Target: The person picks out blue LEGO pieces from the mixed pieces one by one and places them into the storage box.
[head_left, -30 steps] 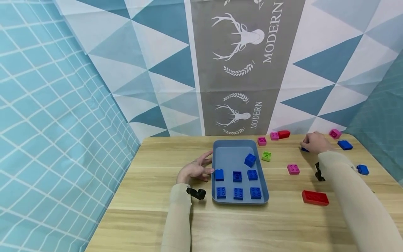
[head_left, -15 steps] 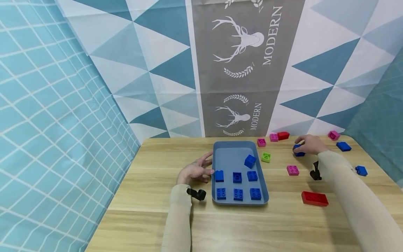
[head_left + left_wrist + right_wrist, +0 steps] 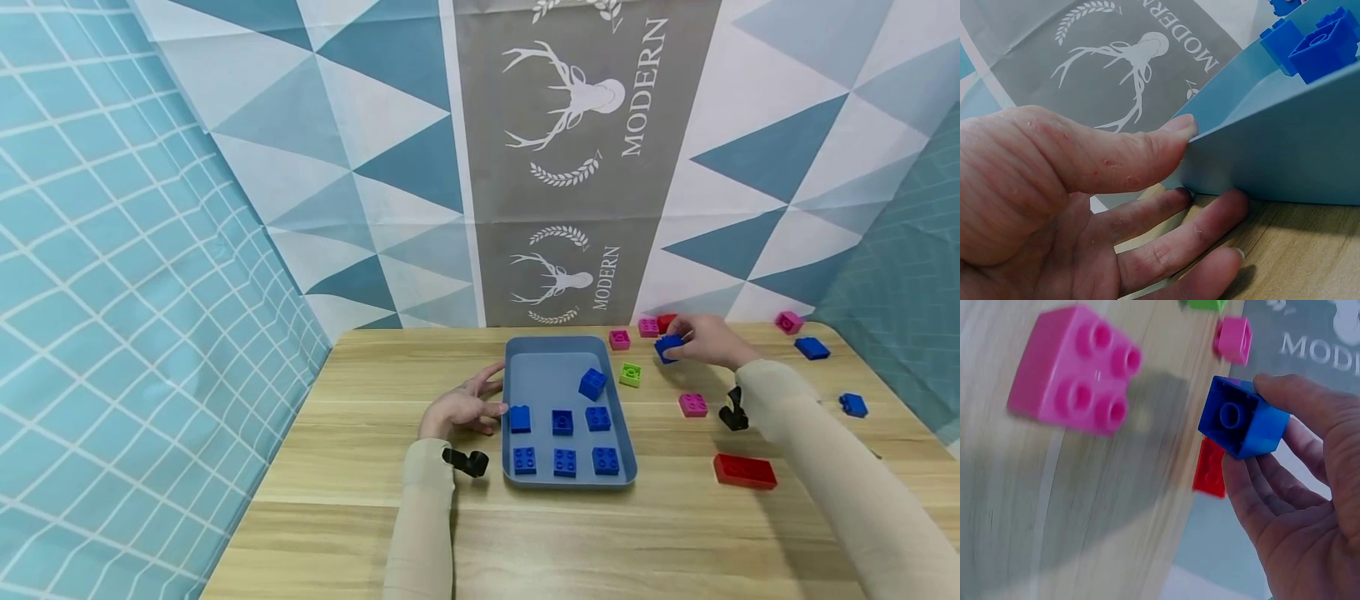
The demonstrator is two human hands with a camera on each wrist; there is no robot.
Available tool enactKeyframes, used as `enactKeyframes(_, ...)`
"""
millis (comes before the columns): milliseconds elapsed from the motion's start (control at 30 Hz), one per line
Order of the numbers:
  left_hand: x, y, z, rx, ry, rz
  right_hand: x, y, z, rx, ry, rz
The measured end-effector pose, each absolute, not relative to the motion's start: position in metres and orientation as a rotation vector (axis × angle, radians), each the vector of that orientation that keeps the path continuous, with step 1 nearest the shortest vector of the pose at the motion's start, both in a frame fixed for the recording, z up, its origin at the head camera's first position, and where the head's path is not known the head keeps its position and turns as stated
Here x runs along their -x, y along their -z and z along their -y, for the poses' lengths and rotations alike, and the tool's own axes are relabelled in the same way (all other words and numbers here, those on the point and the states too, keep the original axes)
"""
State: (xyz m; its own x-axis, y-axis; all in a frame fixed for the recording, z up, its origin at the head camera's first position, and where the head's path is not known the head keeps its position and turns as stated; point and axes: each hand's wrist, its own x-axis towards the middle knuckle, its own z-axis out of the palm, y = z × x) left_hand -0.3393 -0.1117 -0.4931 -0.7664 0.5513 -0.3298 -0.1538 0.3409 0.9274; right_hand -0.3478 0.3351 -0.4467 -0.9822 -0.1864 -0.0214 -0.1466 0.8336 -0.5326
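Note:
My right hand point(image 3: 711, 340) pinches a blue toy building brick point(image 3: 666, 350) between thumb and fingers, above the back right of the table. In the right wrist view the hollow underside of that brick point(image 3: 1232, 415) faces the camera. My left hand point(image 3: 461, 408) is at the left side of a blue-grey tray point(image 3: 547, 362). The left wrist view has its thumb point(image 3: 1141, 156) touching the tray's rim, with the fingers loosely extended low beside the outer wall. Several blue bricks lie in the tray, most in two rows near the front, while one blue brick point(image 3: 592, 384) sits tilted farther back.
Right of the tray lie a green brick point(image 3: 630, 375), a pink brick point(image 3: 693, 406) and a long red brick point(image 3: 745, 472). More pink and red bricks line the back edge. Two blue bricks, one rear point(image 3: 812, 348), one nearer point(image 3: 853, 406), are far right. A patterned cloth point(image 3: 558, 167) hangs behind.
My right hand has lifted the blue brick from the table's back right and carried it leftward toward the tray. The left hand stays at the tray's side.

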Motion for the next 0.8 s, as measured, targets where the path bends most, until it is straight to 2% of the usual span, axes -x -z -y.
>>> enactKeyframes(333,0.341,0.493,0.112,-0.323,-1.472,-1.997,0.344,0.436,-0.305,0.451,0.805,-2.968)
enactKeyframes(800,0.34,0.493,0.11,-0.289,-1.484,-2.001,0.342,0.437,-0.254,0.635,1.001,-2.9)
